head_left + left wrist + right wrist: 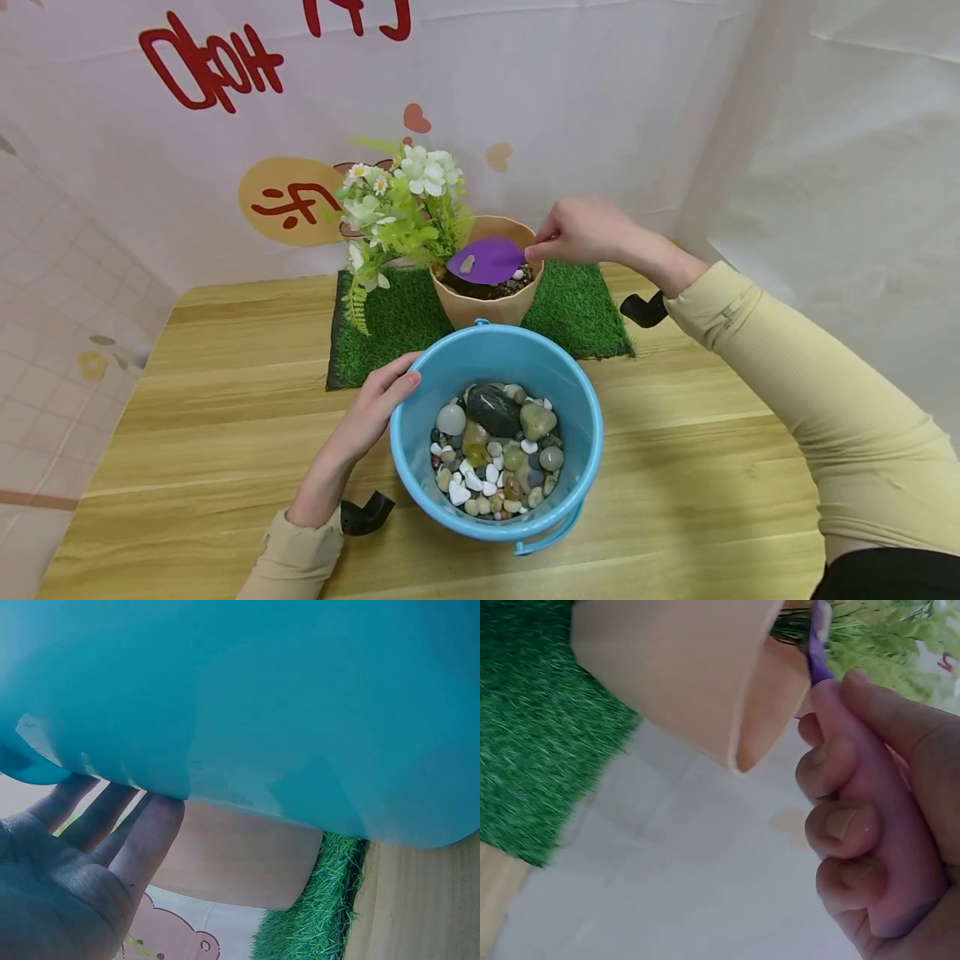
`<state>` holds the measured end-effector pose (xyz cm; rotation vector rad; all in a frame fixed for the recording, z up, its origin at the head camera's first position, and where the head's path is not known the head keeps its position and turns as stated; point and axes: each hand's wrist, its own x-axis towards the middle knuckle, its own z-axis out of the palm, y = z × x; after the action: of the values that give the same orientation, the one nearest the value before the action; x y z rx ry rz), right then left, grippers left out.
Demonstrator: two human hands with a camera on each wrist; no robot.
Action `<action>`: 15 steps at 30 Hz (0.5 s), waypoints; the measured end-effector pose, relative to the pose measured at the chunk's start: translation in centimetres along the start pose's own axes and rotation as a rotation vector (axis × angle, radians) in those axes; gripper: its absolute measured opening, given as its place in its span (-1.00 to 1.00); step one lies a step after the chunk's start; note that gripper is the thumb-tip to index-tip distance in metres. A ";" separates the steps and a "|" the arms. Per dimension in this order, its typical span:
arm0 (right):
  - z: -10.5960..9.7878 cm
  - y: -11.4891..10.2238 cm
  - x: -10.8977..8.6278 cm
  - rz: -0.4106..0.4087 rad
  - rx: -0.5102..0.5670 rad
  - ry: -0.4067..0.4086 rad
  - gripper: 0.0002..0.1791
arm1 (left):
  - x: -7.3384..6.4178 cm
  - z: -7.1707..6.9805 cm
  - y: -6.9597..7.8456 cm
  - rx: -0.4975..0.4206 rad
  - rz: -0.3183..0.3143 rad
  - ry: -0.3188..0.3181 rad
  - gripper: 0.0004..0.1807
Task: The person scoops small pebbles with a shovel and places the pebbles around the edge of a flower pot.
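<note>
My right hand (588, 232) grips the pink handle (877, 802) of a small trowel. Its purple blade (491, 260) is over the mouth of a beige flowerpot (491, 310), with a tan stone (467, 264) lying on it. Dark soil (510, 287) and a white pebble (519, 273) show inside the pot. My left hand (381, 398) rests at the left rim of a light-blue bucket (588, 417), fingers fairly straight in the left wrist view. Smooth stones cover the bucket's bottom, among them a large dark one (492, 410) and a heart-shaped white one (459, 493).
White flowers (423, 171) and green fern leaves lean left from the pot. The pot stands on a green turf mat (585, 312) at the back of the wooden table (247, 400). A printed cloth (600, 100) hangs behind. The bucket's handle (551, 537) hangs at the front.
</note>
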<state>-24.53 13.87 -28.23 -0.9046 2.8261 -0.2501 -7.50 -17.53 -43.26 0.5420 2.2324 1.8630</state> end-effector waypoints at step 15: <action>-0.8 -1.8 -0.4 0.054 -0.094 -0.029 -0.74 | -0.1 0.0 0.1 0.016 0.000 -0.004 -0.47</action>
<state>-23.40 12.75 -27.09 -0.8409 2.8517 -0.0967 -7.38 -17.61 -43.20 0.5482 2.2469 1.8434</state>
